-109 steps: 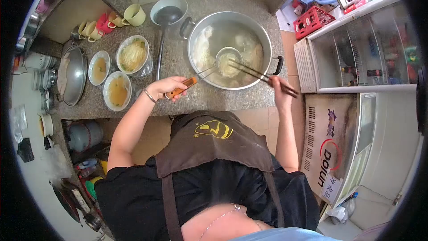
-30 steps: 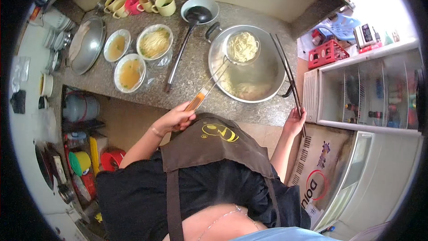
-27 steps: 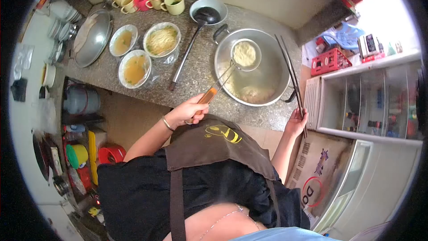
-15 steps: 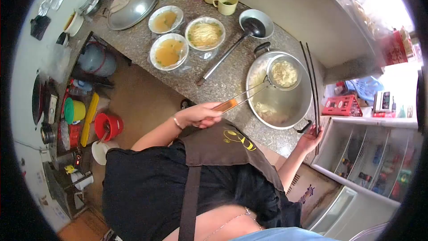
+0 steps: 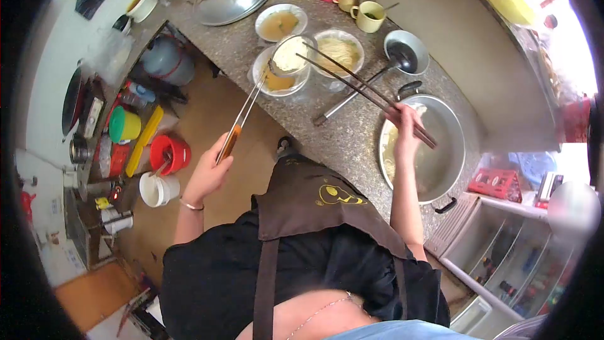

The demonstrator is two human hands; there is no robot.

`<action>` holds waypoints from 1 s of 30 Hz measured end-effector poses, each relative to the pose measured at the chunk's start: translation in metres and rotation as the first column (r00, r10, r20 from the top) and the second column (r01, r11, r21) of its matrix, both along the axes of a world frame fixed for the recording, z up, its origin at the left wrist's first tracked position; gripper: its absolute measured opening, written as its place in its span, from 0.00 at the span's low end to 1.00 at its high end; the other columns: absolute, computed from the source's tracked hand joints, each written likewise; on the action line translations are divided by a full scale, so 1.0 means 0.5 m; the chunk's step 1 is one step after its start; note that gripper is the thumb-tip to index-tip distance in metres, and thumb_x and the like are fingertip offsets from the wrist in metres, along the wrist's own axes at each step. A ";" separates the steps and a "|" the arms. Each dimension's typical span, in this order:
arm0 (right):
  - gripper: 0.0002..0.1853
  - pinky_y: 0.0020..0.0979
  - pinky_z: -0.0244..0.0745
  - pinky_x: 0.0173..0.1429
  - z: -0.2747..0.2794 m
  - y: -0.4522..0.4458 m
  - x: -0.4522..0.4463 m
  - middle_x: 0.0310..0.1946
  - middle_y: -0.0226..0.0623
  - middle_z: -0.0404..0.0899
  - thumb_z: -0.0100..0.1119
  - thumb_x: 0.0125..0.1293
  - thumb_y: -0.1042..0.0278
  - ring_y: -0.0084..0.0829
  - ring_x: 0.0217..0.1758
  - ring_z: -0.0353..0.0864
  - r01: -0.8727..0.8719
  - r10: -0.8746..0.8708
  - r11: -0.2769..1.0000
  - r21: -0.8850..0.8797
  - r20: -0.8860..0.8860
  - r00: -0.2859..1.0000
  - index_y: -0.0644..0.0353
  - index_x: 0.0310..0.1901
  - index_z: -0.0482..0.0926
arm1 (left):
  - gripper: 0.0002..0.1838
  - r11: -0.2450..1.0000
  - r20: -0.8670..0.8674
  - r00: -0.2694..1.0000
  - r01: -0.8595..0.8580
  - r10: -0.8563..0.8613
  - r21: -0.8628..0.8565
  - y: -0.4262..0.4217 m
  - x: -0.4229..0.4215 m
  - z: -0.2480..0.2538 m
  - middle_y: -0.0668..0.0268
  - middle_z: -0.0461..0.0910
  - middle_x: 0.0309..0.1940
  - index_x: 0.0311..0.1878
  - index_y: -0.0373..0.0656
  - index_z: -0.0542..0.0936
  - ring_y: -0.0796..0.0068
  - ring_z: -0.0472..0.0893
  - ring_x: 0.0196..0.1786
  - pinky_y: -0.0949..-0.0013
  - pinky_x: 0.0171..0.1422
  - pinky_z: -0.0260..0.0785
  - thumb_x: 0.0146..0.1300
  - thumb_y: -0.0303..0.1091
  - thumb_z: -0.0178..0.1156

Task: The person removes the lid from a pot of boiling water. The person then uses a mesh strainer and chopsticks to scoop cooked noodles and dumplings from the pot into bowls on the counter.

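Note:
My left hand (image 5: 211, 173) is closed around the wooden handle of a wire strainer (image 5: 247, 101). Pale noodles (image 5: 289, 53) fill the strainer's basket, held over a plastic-lined bowl of broth (image 5: 283, 87). Long dark chopsticks (image 5: 358, 84) are gripped in my right hand (image 5: 406, 127), their tips at the noodles in the basket. Beside it sits a bowl with noodles (image 5: 343, 53), and behind it another bowl of broth (image 5: 280, 24). Below my right forearm, a large metal pot (image 5: 464, 141) holds cloudy liquid and some noodles, partly hidden by my arm.
A ladle (image 5: 352, 97) rests with its head in a metal bowl (image 5: 423, 47). Several mugs (image 5: 369, 17) line the wall near a large lid (image 5: 233, 1). A red bucket (image 5: 179, 151) and a white bucket (image 5: 168, 192) stand at left; an open-topped glass-front cooler (image 5: 503, 252) is at right.
The strainer with noodles has moved left from above the pot to above a broth bowl. My right hand has brought the chopsticks from the pot's right side to the strainer. The view has shifted.

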State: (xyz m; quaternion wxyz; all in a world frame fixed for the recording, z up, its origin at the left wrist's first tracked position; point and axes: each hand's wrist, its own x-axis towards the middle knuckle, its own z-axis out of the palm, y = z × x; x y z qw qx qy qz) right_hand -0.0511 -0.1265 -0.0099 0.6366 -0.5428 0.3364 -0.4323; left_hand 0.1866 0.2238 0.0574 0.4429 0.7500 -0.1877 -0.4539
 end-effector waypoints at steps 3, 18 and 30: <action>0.15 0.29 0.75 0.48 -0.061 0.014 0.096 0.36 0.40 0.80 0.50 0.69 0.62 0.29 0.39 0.80 -0.135 0.135 0.991 -0.018 -0.023 0.991 0.68 0.43 0.77 | 0.31 0.976 0.752 0.658 0.187 -0.041 -0.111 0.024 0.020 -0.085 0.62 0.76 0.25 0.68 0.47 0.59 0.66 0.74 0.20 0.66 0.28 0.68 0.60 0.28 0.52; 0.15 0.29 0.76 0.44 0.014 0.002 -0.304 0.31 0.40 0.80 0.47 0.69 0.63 0.28 0.36 0.80 0.413 -0.451 0.886 -0.211 -0.187 0.873 0.69 0.39 0.78 | 0.34 0.990 0.863 0.485 0.037 -0.139 0.138 0.047 -0.002 -0.128 0.58 0.77 0.40 0.68 0.48 0.60 0.64 0.75 0.34 0.63 0.41 0.67 0.57 0.22 0.53; 0.07 0.36 0.72 0.35 -0.184 -0.062 -0.354 0.30 0.47 0.79 0.58 0.60 0.67 0.47 0.31 0.78 -0.191 -0.196 0.886 -0.423 -0.714 0.672 0.61 0.35 0.80 | 0.28 0.808 0.215 0.852 0.522 -0.477 -0.274 -0.347 -0.158 -0.139 0.69 0.74 0.41 0.69 0.47 0.60 0.87 0.67 0.29 0.81 0.35 0.64 0.65 0.29 0.50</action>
